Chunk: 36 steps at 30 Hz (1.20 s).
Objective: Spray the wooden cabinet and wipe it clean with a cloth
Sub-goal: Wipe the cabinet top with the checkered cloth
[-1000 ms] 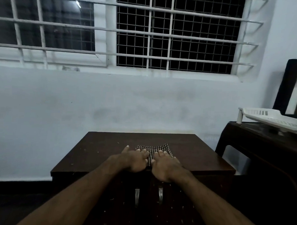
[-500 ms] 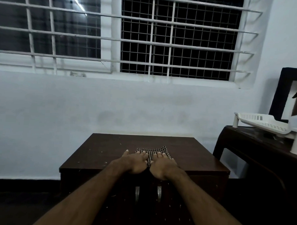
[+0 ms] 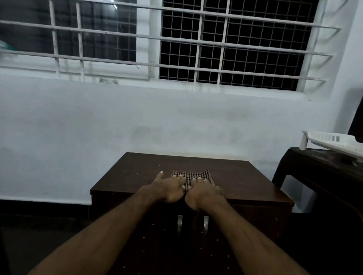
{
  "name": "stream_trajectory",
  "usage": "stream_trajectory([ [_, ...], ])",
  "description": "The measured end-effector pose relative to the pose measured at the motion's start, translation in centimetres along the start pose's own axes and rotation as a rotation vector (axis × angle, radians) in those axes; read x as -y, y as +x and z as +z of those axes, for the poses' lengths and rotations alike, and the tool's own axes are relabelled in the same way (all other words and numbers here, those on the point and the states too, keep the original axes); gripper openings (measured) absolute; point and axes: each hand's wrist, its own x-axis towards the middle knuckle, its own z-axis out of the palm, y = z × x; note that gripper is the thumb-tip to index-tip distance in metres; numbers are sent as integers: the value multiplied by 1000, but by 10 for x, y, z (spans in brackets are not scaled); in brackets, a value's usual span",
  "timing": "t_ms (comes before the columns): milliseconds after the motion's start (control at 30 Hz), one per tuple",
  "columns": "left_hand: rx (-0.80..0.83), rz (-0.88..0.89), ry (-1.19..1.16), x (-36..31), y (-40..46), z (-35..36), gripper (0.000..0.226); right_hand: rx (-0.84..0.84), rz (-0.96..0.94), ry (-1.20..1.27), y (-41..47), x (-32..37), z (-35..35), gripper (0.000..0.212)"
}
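Dim light is cast over a room with a white wall (image 3: 136, 119) and a barred window (image 3: 200, 41) at the back. Nearest, two bare forearms are stretched forward over the front of the cabinet (image 3: 247, 180), where two metal handles (image 3: 206, 221) are seen on the doors. Both hands are laid palm-down, side by side and touching, at the near edge of the dark wooden top. The cloth (image 3: 190, 176), checked and folded, is pressed flat beneath them; its far part is left showing just beyond the fingertips and between the two hands. The left hand (image 3: 166, 188) is held with fingers straight and close together, the thumb spread out to the left onto bare wood. The right hand (image 3: 204, 192) is held with fingers straight and together on the cloth. Nothing is gripped. To the right, a white tray (image 3: 336, 143) is set on a dark side table (image 3: 319, 169), well apart from the cabinet. Compared with a moment ago, the hands and cloth are kept in the same place on the top; only the view is shifted slightly.
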Motion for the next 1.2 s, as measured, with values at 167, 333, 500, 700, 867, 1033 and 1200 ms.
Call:
stream_trajectory([
  [167, -2, 29, 15, 12, -13, 10, 58, -16, -37, -98, -9, 7, 4, 66],
  [333, 16, -14, 16, 17, -4, 0, 56, 34, -4, -35, 6, 19, -2, 70],
  [500, 27, 26, 27, 29, -13, 7, 57, -35, -11, -90, -7, 30, 3, 59],
  [700, 38, -23, 1, 36, 0, 2, 55, 2, -23, -44, 8, 35, -5, 65],
  [867, 38, 6, 64, 41, -13, 5, 57, -38, -48, -61, -4, 41, 5, 61],
  [1033, 45, 4, 71, 49, -8, -1, 56, -62, -55, -52, 0, 44, 0, 60],
  [1200, 48, -9, 77, 59, 10, -1, 56, -39, -62, -63, 21, 47, 0, 61],
])
